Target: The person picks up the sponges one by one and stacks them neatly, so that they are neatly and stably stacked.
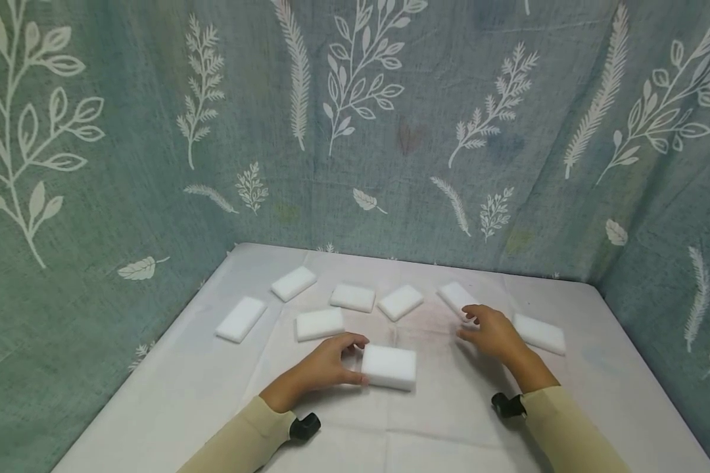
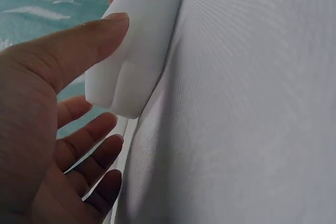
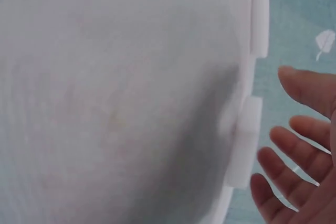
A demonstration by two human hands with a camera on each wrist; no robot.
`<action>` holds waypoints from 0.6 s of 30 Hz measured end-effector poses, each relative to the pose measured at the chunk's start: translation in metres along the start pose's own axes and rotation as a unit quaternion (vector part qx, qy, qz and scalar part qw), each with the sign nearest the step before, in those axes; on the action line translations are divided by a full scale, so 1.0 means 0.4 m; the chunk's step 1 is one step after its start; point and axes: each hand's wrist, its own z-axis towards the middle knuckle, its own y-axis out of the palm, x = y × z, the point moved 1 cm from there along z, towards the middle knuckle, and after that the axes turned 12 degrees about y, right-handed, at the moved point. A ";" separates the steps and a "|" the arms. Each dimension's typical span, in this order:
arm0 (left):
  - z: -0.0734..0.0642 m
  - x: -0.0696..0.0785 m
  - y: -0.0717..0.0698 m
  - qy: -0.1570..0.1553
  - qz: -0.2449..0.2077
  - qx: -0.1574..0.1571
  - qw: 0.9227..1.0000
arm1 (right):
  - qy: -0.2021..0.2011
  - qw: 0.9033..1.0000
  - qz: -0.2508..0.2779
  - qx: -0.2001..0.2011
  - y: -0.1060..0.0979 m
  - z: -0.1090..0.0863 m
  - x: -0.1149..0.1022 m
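Two white sponges (image 1: 388,366) lie one on top of the other near the middle of the table, a seam between them showing in the left wrist view. My left hand (image 1: 330,362) holds their left end, thumb (image 2: 107,35) along the near side and index finger at the far side. The other left fingers hang loosely below, apart from the sponges. Farther right, my right hand (image 1: 496,334) reaches out with relaxed, spread fingers and nothing between them. Its fingertips overlap the near end of another white sponge (image 1: 454,297) in the head view.
Several more white sponges lie scattered: one at far left (image 1: 240,320), one at back left (image 1: 294,284), and one right of my right hand (image 1: 540,334). A white cloth (image 1: 438,433) covers the table. Leaf-patterned blue-green curtains (image 1: 343,177) enclose its back and sides.
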 end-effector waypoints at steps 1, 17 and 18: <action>-0.003 0.004 -0.001 -0.001 0.001 -0.003 1.000 | 0.008 1.000 0.007 0.004 0.000 0.002 0.003; -0.002 0.031 -0.004 -0.012 0.011 -0.024 1.000 | 0.095 0.995 0.017 0.022 -0.033 0.075 0.033; -0.003 0.031 -0.002 -0.015 0.010 -0.023 1.000 | 0.097 0.995 0.014 0.018 -0.033 0.077 0.033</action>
